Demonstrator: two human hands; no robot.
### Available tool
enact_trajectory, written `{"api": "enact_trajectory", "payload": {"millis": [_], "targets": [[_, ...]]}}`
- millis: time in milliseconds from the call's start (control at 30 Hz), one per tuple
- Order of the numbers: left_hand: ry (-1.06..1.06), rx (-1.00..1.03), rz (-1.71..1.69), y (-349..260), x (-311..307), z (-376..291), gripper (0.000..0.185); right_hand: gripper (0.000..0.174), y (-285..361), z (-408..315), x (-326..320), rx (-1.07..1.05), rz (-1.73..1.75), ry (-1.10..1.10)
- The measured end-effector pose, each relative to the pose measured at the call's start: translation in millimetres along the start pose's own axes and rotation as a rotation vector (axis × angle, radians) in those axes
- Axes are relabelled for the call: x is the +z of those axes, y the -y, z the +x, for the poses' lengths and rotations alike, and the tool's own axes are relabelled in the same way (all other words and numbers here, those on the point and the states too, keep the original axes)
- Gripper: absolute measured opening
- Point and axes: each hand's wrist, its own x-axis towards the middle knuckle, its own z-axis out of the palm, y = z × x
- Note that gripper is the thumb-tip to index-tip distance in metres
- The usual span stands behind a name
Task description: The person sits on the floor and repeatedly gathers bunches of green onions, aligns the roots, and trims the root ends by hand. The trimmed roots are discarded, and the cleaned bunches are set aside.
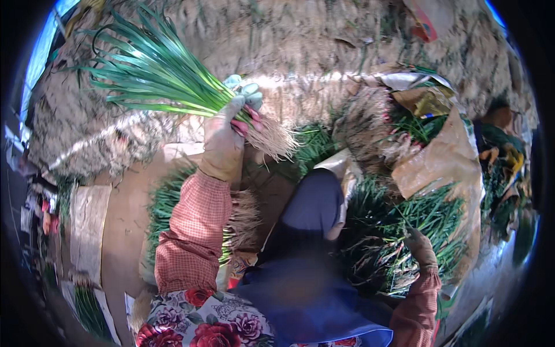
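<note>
My left hand [236,110], in a pale glove, is raised and closed around a bunch of green onions [173,80] with red bulbs. Their long green leaves fan out to the upper left, and the pale roots hang to the lower right. My right hand [419,246], also gloved, is down at a loose heap of green onions [433,217] on the right. Its fingertips touch or lie just over the leaves; whether they pinch a stalk cannot be told.
Another bunch [247,217] lies beneath my left forearm. Behind the heap stand a brown paper or plastic sheet [438,152] and more root ends [364,117]. Dry plant litter [312,47] covers the ground ahead. A flat sack [89,230] and wrapped leaves [89,308] lie left.
</note>
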Motion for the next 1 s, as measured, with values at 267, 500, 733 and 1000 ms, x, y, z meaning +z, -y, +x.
{"api": "enact_trajectory", "payload": {"millis": [267, 500, 733, 1000], "targets": [[-0.780, -0.077, 0.040, -76, -215, -106, 0.019, 0.032, 3, 23, 36, 0.148, 0.248, 0.133], [-1.269, -0.498, -0.582, 157, -304, -295, 0.026, 0.029, 52, 33, 36, 0.114, 0.133, 0.220], [-1.316, -0.630, -0.349, 151, -315, -338, 0.032, 0.025, 2, -19, 95, 0.414, 0.193, 0.144], [-1.048, -1.071, 0.287, 142, -379, -323, 0.023, 0.063, -31, -54, 179, 0.691, -0.344, 0.081]]}}
